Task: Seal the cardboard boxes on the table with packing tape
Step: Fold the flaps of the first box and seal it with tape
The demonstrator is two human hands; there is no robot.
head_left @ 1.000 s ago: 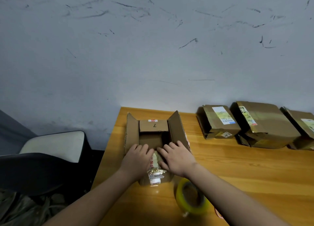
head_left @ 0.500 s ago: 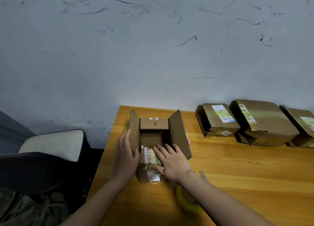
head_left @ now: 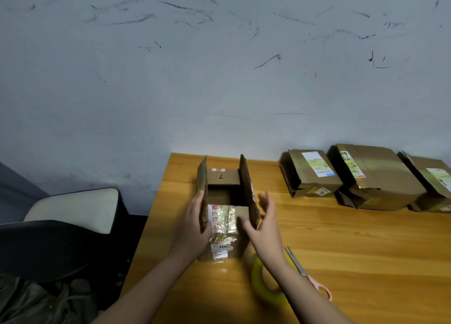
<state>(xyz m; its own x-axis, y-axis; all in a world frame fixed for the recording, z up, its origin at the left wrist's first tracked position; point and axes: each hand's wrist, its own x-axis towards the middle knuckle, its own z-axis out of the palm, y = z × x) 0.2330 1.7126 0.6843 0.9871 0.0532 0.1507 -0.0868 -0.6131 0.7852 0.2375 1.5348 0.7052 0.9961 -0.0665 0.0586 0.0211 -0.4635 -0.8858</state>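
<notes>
We see the open cardboard box [head_left: 225,216] standing near the left end of the wooden table [head_left: 341,250], close to the wall. Its two long side flaps stand upright, the far short flap is folded down and bears a handwritten 7, and the near short flap, patched with shiny old tape and a label, is also folded inward. Our left hand [head_left: 192,228] lies flat against the outside of the left flap, fingers straight, thumb over the flap's near edge. Our right hand [head_left: 264,222] is at the right flap, fingers spread and blurred, thumb on the inner side of the flap; we cannot tell whether it actually grips the cardboard. Just behind the right wrist, a roll of yellowish packing tape [head_left: 264,286] lies on the table, with pink-handled scissors [head_left: 308,275] beside it. Along the wall to the right sit three closed boxes [head_left: 312,172]. Left of the table stands a dark chair [head_left: 61,226].
</notes>
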